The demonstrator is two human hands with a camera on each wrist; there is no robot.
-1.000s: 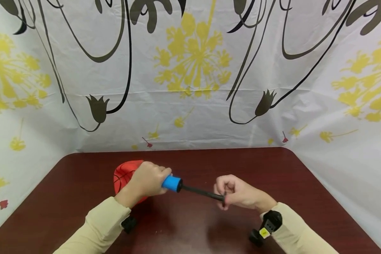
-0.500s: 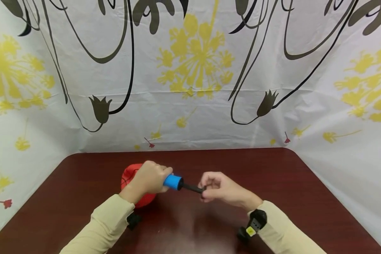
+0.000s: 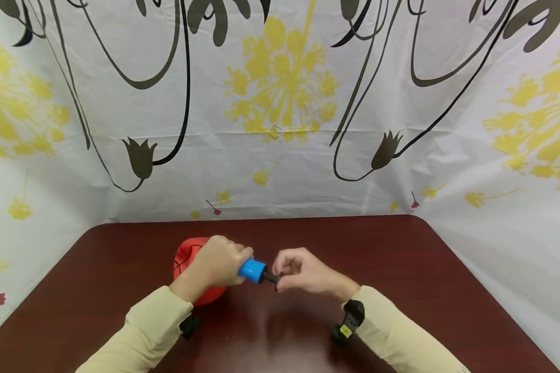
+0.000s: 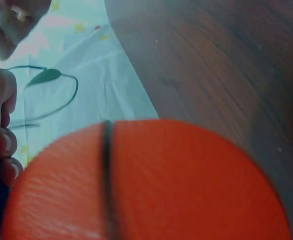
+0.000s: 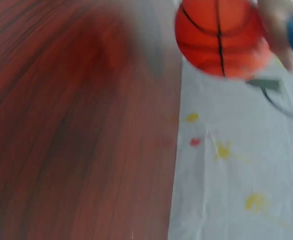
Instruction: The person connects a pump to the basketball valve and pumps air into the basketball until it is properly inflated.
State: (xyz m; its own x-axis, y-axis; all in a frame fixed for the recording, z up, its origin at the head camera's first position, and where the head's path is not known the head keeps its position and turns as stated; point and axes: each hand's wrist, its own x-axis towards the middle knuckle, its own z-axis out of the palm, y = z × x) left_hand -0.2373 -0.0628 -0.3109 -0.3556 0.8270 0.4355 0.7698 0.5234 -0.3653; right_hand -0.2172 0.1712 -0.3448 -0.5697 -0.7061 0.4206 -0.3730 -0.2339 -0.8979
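At the lower left and lower right of the head view come two cream fabric sleeves [image 3: 142,321], a black strapped device [image 3: 353,315] at the right wrist. Beneath them spreads a glossy, dark reddish-brown, wood-grained table [image 3: 261,344], with a pale sheen at bottom centre. Just below the middle, the left hand [image 3: 219,261] curls its fingers round a bright blue plastic cylinder [image 3: 252,270]; the right hand [image 3: 303,273] pinches the end of the thin black rod [image 3: 270,277] jutting from it. Partly hidden behind the left hand is an orange-red ball with black seam lines [image 3: 184,254]; whether it touches the table, I cannot tell. Beyond the table's rounded far corners, a creased white sheet [image 3: 205,171] fills the back and both sides, printed with yellow flower heads, grey-brown buds, curving dark stems and small red blooms.
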